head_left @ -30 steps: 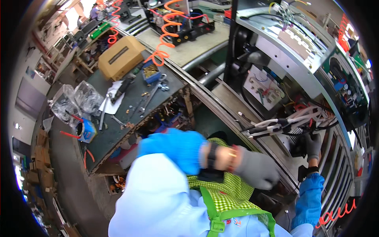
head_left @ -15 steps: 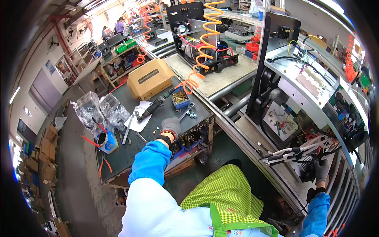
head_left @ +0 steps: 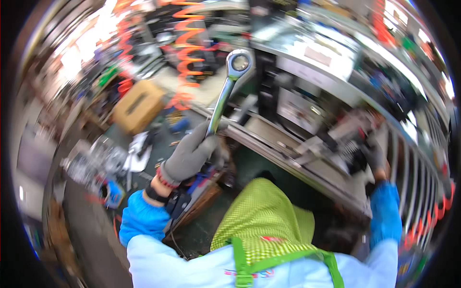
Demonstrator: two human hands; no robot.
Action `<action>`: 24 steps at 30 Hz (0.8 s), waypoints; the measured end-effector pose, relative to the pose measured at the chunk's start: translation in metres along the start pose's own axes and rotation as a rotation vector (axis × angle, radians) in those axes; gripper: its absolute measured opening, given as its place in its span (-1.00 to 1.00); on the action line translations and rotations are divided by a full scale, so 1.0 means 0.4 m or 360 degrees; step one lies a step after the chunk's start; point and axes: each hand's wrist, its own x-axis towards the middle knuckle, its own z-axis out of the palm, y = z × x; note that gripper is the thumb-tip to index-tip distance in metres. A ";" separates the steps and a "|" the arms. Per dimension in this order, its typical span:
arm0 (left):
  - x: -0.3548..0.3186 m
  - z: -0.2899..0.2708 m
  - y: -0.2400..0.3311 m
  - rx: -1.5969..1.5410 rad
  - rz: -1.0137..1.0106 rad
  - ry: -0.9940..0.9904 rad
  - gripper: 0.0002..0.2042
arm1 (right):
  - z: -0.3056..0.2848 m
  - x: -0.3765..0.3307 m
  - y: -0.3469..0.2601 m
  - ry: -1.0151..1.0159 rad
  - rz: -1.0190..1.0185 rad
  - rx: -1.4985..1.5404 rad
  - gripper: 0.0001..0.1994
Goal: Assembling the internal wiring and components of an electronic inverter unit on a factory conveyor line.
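A shiny ring-ended wrench (head_left: 222, 103) stands up out of my left hand (head_left: 189, 151), its ring end highest. The grey-gloved fingers of that hand are wrapped round the shaft. Far to the right, my right hand (head_left: 374, 152), in a grey glove too, reaches in at the lower part of a metal machine frame (head_left: 317, 60). It is beside a dark ribbed part (head_left: 351, 156) and a bundle of pale cables (head_left: 348, 126). Blur and the machine hide what its fingers do.
On the dark workbench at left are a cardboard box (head_left: 139, 105), a blue bin (head_left: 178, 122) of brass-coloured fasteners, plastic-wrapped parts (head_left: 96, 158) and a blue can (head_left: 113, 193). An orange coiled hose (head_left: 188, 48) hangs above. A metal conveyor rail (head_left: 269, 151) runs between bench and machine.
My left hand has lifted the wrench off the bench and brought it up in front of me. My view has turned right and is smeared. My right hand stays at the machine.
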 end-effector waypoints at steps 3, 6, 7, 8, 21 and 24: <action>0.029 0.257 0.065 -0.0136 -0.0326 -0.0904 -0.61 | -0.033 0.004 -0.031 -0.0165 0.0286 -0.0464 -0.55; 0.068 0.525 -0.001 -0.0394 -0.0863 -0.1447 -0.63 | -0.060 0.009 -0.045 -0.0279 0.0429 -0.0499 -0.51; 0.075 0.596 -0.037 -0.0549 -0.1034 -0.1377 -0.69 | -0.062 0.010 -0.046 -0.0239 0.0339 -0.0421 -0.52; 0.089 0.659 -0.076 -0.0723 -0.0999 -0.1348 -0.71 | -0.060 0.015 -0.050 -0.0245 0.0281 -0.0363 -0.53; 0.360 0.986 -0.249 -0.0918 -0.1175 -0.0830 -0.81 | -0.013 0.009 -0.003 -0.0056 0.0339 -0.0275 -0.59; 0.388 1.019 -0.211 -0.0703 -0.0908 -0.0861 -0.84 | -0.008 0.011 -0.001 -0.0024 0.0347 -0.0325 -0.61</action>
